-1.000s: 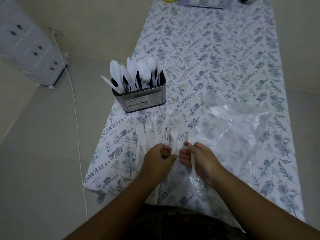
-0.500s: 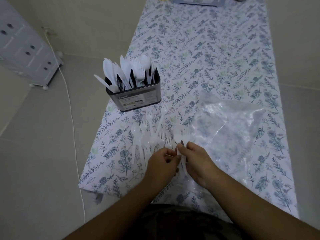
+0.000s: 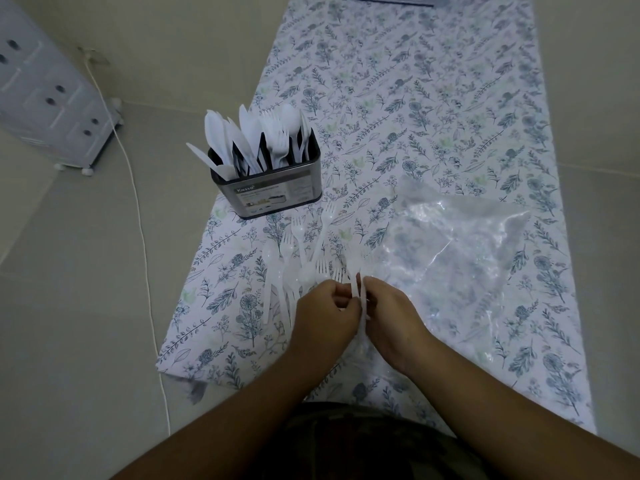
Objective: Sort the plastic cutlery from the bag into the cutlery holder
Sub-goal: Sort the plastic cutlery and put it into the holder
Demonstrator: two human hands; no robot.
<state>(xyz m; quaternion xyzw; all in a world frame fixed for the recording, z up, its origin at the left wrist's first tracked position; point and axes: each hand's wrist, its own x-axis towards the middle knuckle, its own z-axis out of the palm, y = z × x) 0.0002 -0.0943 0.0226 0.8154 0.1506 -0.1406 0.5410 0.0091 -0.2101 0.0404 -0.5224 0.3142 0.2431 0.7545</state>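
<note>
- Both hands meet just in front of the person, near the close edge of the table. The left hand (image 3: 325,315) has its fingers curled in and pinches white fork handles. The right hand (image 3: 388,317) curls its fingers and thumb round the same little bunch of forks (image 3: 358,289), which stick up between the two hands.
- More loose forks (image 3: 298,251) lie flat on the flowery tablecloth (image 3: 450,109), between the hands and the cutlery holder (image 3: 273,192). The clear plastic bag (image 3: 460,244) lies crumpled to the right, and it looks nearly empty.
- The holder stands close to the left edge of the table. It is already full of white knives, forks and spoons, each kind in its own part.
- What could go wrong: the forks are thin and slippery, so one may slide out of the bunch and fall on the floor.
- A fork could also go in the wrong part, because all the pieces are white and look alike.
- A bump could push the holder off the edge, since it sits so near it.
- What differs: half a second ago the hands touch the bunch the same way, but now the forks stand up a bit more between them. A second ago the hands sit a little apart, and the right one holds a single fork.
</note>
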